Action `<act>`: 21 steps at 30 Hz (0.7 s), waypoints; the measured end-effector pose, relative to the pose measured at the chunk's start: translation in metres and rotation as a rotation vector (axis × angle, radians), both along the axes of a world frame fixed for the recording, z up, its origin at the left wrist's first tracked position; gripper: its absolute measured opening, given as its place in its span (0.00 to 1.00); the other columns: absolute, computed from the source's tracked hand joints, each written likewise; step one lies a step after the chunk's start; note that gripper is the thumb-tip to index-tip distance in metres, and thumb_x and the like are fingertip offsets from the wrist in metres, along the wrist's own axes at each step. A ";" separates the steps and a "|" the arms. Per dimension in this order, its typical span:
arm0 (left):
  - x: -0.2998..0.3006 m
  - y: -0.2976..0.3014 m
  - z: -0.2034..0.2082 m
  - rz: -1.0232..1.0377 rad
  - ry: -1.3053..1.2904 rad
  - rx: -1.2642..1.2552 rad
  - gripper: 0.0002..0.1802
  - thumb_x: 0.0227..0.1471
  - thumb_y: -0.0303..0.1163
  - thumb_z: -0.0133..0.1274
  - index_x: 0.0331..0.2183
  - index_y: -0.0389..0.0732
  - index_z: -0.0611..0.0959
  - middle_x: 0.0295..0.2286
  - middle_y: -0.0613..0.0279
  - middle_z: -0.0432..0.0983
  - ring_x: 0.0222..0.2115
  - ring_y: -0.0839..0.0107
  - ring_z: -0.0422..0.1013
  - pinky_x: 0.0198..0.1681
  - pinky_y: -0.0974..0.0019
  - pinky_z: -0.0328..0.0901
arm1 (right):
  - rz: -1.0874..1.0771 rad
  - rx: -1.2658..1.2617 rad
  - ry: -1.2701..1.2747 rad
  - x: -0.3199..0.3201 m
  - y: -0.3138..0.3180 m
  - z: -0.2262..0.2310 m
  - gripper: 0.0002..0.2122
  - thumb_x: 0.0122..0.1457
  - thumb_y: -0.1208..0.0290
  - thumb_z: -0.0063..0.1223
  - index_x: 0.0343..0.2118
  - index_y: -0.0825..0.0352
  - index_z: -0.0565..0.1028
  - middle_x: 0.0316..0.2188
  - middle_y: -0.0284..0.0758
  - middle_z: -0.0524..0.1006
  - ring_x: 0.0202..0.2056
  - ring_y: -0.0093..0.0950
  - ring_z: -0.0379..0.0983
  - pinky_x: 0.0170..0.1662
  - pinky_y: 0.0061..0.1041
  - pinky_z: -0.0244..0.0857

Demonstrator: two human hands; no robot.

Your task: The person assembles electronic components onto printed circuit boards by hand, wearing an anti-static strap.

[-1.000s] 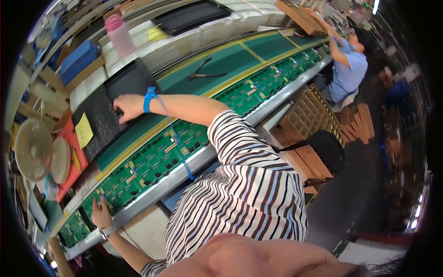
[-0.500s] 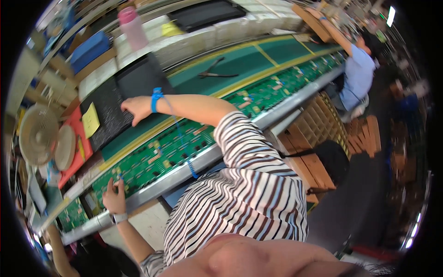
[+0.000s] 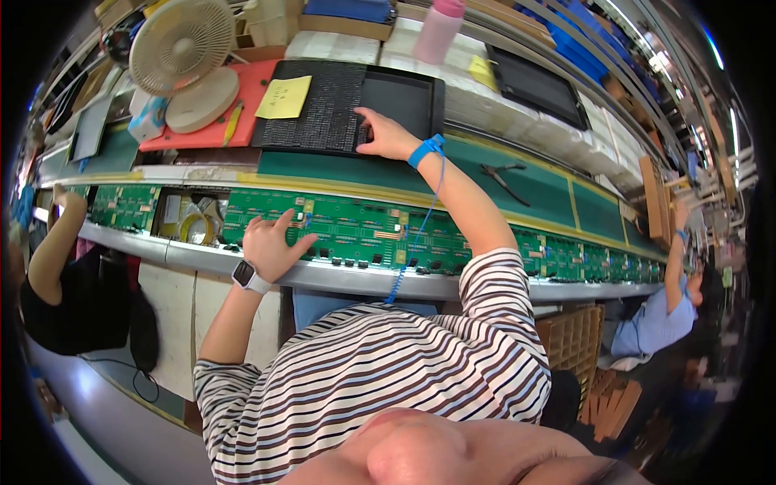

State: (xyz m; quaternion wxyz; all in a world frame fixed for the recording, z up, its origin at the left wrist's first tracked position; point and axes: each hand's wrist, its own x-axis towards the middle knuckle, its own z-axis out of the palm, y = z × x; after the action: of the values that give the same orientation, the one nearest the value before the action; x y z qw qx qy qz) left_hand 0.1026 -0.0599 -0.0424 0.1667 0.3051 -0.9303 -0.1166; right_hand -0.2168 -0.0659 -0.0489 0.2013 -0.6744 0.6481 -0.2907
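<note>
My left hand (image 3: 273, 246) is over a green circuit board (image 3: 352, 230), its fingers spread near a small white and blue part. A pale-strapped watch circles that wrist. My right hand (image 3: 390, 137) reaches to a black tray (image 3: 404, 101), thumb and forefinger apart at the edge of rows of small black components (image 3: 327, 93). Nothing shows between those fingers, though their tips are partly lost against the dark tray. A blue wrist strap (image 3: 427, 151) with a coiled cord is on my right wrist. A yellow note (image 3: 283, 97) lies on the components.
Pliers (image 3: 506, 182) lie on the green mat behind the board row. A roll of yellow tape (image 3: 196, 228) sits left of my board. A fan (image 3: 184, 48), a yellow cutter (image 3: 233, 123) and a pink bottle (image 3: 439, 34) stand or lie farther back. Co-workers' arms (image 3: 58, 242) show at both sides.
The whole view has swung round and levelled. My left hand's fingers have spread from being close together over the board. My right hand stays at the tray of components.
</note>
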 end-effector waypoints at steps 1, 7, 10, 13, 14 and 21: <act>-0.001 0.001 0.001 0.024 0.003 0.002 0.31 0.37 0.54 0.52 0.37 0.36 0.75 0.19 0.52 0.74 0.24 0.59 0.71 0.43 0.58 0.59 | 0.003 -0.032 0.084 0.002 -0.001 0.000 0.35 0.38 0.67 0.59 0.51 0.66 0.55 0.39 0.46 0.68 0.36 0.36 0.67 0.40 0.28 0.62; 0.003 -0.003 0.000 -0.046 -0.033 0.011 0.34 0.38 0.54 0.50 0.41 0.38 0.72 0.18 0.52 0.73 0.24 0.58 0.71 0.42 0.58 0.59 | 0.036 0.002 0.319 0.011 -0.005 0.015 0.32 0.39 0.67 0.54 0.50 0.65 0.57 0.43 0.48 0.66 0.44 0.43 0.63 0.46 0.33 0.60; 0.004 -0.008 0.017 0.013 -0.173 0.059 0.34 0.38 0.55 0.49 0.41 0.37 0.72 0.17 0.54 0.73 0.22 0.59 0.71 0.34 0.60 0.63 | 0.018 -0.133 0.309 0.007 -0.009 0.007 0.29 0.38 0.66 0.54 0.46 0.66 0.61 0.39 0.47 0.69 0.40 0.43 0.66 0.43 0.33 0.62; 0.000 -0.013 0.027 0.125 -0.308 0.128 0.34 0.38 0.54 0.50 0.42 0.38 0.70 0.18 0.55 0.73 0.22 0.60 0.71 0.25 0.62 0.65 | -0.113 -0.078 0.202 0.016 -0.001 0.024 0.28 0.38 0.65 0.54 0.45 0.66 0.61 0.38 0.48 0.69 0.38 0.43 0.67 0.42 0.32 0.63; -0.003 -0.016 0.026 0.093 -0.152 0.096 0.33 0.38 0.51 0.51 0.43 0.37 0.69 0.20 0.54 0.73 0.24 0.59 0.71 0.26 0.62 0.65 | -0.153 -0.132 0.177 0.018 -0.001 0.020 0.28 0.38 0.67 0.56 0.45 0.66 0.62 0.33 0.44 0.72 0.33 0.38 0.71 0.37 0.29 0.65; -0.039 -0.018 0.022 0.062 0.371 0.106 0.31 0.37 0.38 0.55 0.43 0.33 0.66 0.39 0.46 0.68 0.32 0.55 0.70 0.33 0.59 0.66 | 0.130 -0.076 -0.351 0.119 0.014 0.045 0.28 0.40 0.78 0.57 0.47 0.67 0.60 0.33 0.34 0.70 0.33 0.20 0.69 0.36 0.19 0.66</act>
State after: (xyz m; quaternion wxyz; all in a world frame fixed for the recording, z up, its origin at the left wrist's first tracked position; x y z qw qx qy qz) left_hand 0.0632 -0.0779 -0.0208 0.3225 0.3155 -0.8663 -0.2144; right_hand -0.0983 -0.0523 -0.0043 0.3039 -0.6611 0.5465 -0.4146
